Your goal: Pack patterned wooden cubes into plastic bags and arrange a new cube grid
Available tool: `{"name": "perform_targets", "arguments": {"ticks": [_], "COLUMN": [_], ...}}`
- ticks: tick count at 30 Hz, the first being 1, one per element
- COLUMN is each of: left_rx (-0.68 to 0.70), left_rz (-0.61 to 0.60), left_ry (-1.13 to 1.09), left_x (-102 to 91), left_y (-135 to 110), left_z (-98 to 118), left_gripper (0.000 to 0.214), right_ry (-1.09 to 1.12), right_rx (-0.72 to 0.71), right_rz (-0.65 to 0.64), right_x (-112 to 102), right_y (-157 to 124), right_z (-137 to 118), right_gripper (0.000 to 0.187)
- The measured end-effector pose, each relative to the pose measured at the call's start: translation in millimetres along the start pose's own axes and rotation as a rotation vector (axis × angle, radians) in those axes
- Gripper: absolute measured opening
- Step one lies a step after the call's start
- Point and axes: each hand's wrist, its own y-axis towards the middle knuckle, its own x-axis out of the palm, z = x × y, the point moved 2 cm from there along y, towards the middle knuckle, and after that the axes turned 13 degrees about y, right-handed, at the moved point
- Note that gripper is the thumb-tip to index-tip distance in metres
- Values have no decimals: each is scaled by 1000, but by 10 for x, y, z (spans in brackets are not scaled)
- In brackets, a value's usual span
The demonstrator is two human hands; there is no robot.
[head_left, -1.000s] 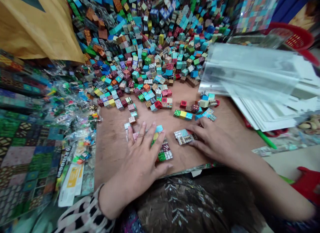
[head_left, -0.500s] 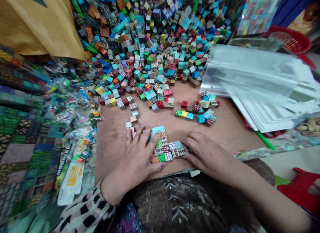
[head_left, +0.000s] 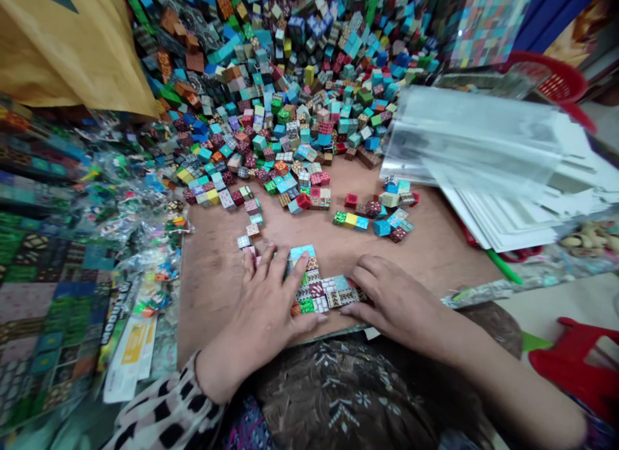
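A flat group of small printed cube blocks point(head_left: 316, 289) lies near the front edge of the wooden board, in blue, green, white and brown patterns. My left hand point(head_left: 271, 295) rests over its left side with fingers spread, the index finger on top and the thumb along the near edge. Part of the group is hidden under this hand. At the right end, my right hand point(head_left: 391, 295) pinches the row of blocks point(head_left: 341, 294) between thumb and bent fingers. A few loose blocks point(head_left: 244, 242) lie just beyond my left fingertips.
A large heap of cube blocks point(head_left: 290, 115) covers the far side of the board point(head_left: 207, 269). White sheets and a clear plastic sleeve point(head_left: 464, 134) lie at right, near a red basket point(head_left: 561, 82). Small plastic-bagged pieces point(head_left: 130, 205) fill the left side.
The whole view has shifted slightly. My right thumb has slid left along the near edge of the row. My left hand stays on the blocks.
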Motion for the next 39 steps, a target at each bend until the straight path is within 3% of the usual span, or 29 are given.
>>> {"name": "perform_targets", "arguments": {"ticks": [6, 9, 14, 19, 30, 39], "left_rx": [-4, -4, 5, 13, 68, 63], "left_rz": [2, 22, 19, 60, 112, 143], "left_ry": [-9, -10, -53, -55, -5, 17], "left_x": [42, 54, 61, 65, 70, 133], "left_y": [-11, -7, 11, 8, 34, 14], "left_z": [18, 17, 12, 14, -10, -25], "left_gripper": [90, 90, 88, 87, 80, 83], "right_ry": [-64, -58, -25, -73, -158, -205], "right_rx": [-48, -78, -81, -122, -134, -74], "right_rz": [192, 304, 349, 344, 445, 395], "right_x": [135, 353, 631, 675, 735, 743], "right_y": [-70, -98, -100, -81, -33, -26], "right_z": [81, 49, -37, -10, -7, -44], "right_gripper": [71, 80, 88, 84, 50, 52]}}
